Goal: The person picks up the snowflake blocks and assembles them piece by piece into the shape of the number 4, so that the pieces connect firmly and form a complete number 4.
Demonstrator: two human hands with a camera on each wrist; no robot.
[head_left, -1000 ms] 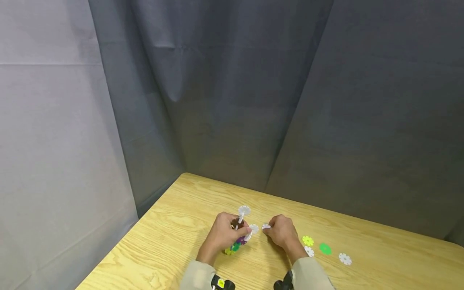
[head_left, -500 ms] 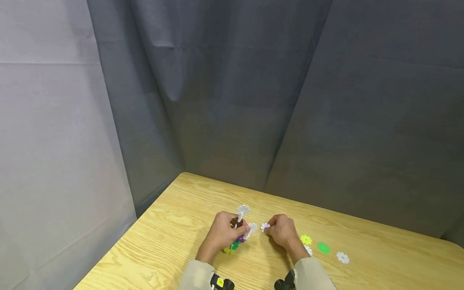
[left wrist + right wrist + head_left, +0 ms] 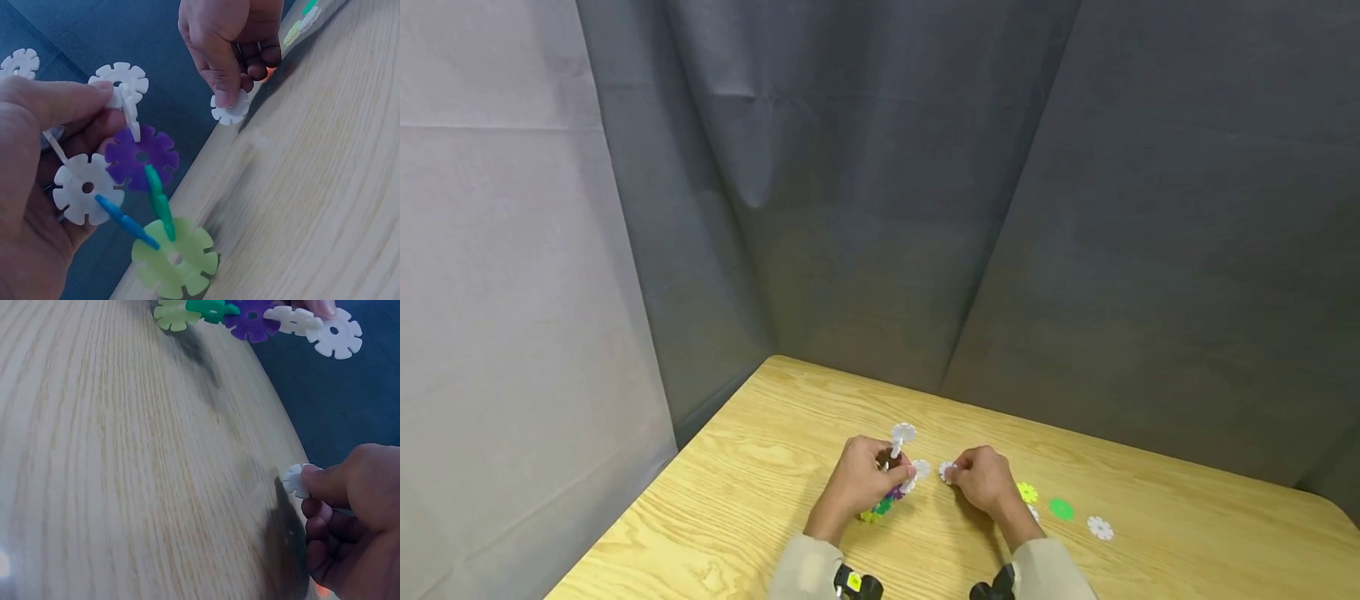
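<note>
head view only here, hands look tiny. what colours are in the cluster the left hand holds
Observer: In the left wrist view the left hand grips a cluster of notched discs: white, purple, green, blue and a pale yellow-green one at the bottom.
Operator: is the right hand holding anything
Observer: Yes. The right hand pinches a single white disc between thumb and fingers, plain in the right wrist view.
Operator: has that disc met the cluster
Observer: No. The left wrist view shows a clear gap between them; the single disc hangs apart from the white disc at the top of the cluster.
</note>
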